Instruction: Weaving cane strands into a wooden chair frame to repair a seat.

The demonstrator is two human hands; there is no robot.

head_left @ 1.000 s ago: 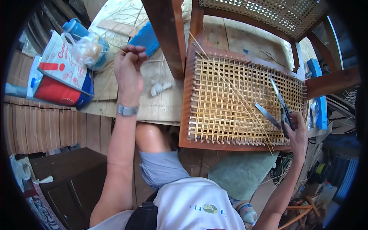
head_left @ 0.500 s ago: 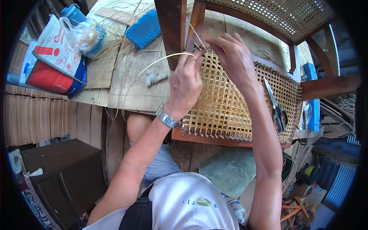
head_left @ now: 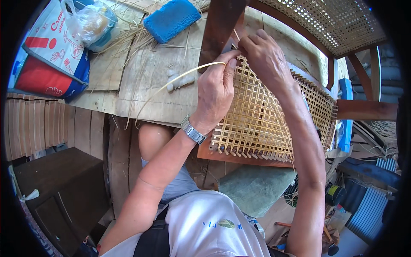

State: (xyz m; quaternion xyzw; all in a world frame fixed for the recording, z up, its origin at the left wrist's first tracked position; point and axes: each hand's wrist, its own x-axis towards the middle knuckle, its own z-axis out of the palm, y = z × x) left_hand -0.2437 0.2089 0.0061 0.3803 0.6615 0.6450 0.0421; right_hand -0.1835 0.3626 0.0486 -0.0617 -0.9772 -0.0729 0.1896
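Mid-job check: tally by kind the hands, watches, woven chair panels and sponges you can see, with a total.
Hands: 2 (left hand, right hand)
Watches: 1 (steel watch)
Woven panels: 2 (seat, backrest)
Sponges: 1 (blue sponge)
Total: 6

Cane seat (head_left: 259, 118) — golden grid, sponge (head_left: 172, 20) — blue

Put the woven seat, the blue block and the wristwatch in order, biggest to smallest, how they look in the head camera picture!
1. Woven seat, even with the right forearm hiding part of it
2. Blue block
3. Wristwatch
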